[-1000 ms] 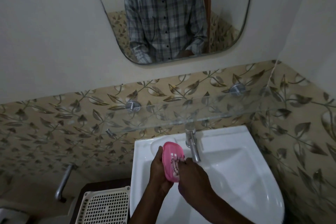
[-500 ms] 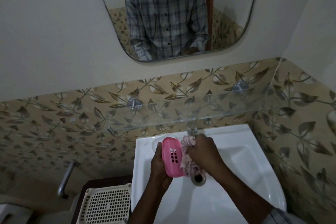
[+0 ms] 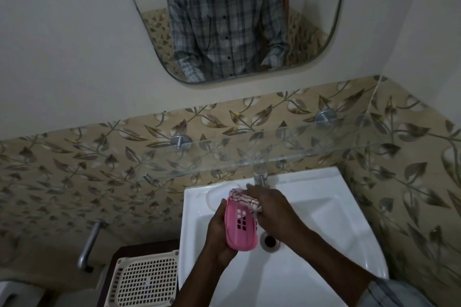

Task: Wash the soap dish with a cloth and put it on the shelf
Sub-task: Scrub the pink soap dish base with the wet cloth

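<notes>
Pink soap dish [image 3: 240, 227] held over the sink [image 3: 324, 219], long axis running away from the person, left hand [image 3: 219, 232] curled around its left edge, right hand [image 3: 272, 209] closed on cloth [image 3: 243, 200] at its far end, shelf [image 3: 299, 154] directly above.

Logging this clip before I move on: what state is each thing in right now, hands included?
Pink slotted plastic soap dish: empty, held tilted on edge over the basin.
Pink-and-white patterned cloth: bunched, pressed against the dish's upper end.
Left hand: shut around the dish.
Right hand: shut on the cloth.
Glass wall shelf: bare.
Chrome tap: no water stream visible.
White ceramic basin: drain unplugged.
</notes>
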The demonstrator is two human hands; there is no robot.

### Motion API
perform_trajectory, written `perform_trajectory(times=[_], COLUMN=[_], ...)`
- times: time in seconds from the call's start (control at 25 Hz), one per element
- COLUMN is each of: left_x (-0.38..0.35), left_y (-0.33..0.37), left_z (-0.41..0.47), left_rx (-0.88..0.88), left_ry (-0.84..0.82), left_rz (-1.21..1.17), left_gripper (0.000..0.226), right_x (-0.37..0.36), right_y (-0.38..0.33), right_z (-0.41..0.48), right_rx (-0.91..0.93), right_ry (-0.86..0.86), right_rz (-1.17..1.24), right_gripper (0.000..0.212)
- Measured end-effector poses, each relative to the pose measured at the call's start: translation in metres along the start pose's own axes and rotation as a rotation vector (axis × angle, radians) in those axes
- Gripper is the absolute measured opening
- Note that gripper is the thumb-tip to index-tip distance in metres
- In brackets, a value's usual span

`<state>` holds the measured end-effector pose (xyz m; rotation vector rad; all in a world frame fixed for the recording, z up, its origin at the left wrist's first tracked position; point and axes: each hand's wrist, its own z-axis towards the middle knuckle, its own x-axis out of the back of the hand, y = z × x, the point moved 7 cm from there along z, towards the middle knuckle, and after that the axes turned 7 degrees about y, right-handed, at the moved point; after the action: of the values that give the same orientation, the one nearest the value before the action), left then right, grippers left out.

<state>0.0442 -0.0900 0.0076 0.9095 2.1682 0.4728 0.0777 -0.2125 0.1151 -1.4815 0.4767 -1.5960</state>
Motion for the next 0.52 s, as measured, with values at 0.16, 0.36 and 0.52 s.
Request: perform_trajectory(times=[0.16,0.36,0.52], left_x=[-0.004,0.009,-0.015], left_y=[0.010,0.009,0.018], left_z=[-0.002,-0.002,-0.009], left_rx=[0.108,0.013,-0.217], left_ry=[-0.039,-0.061,-0.128], left_rz=[-0.049,0.158,0.383], left_gripper=[0.067,0.077,0.057], right_x=[-0.025,0.038,0.029], right_y=[-0.014,0.025,0.001], right_z=[-0.047,-0.006,0.014], right_rx=[0.261,0.103,0.059], right_ry=[-0.281,-0.016,0.076], right_rz=[0.095,0.155,0.168], right_gripper=[0.049,0.036,0.044])
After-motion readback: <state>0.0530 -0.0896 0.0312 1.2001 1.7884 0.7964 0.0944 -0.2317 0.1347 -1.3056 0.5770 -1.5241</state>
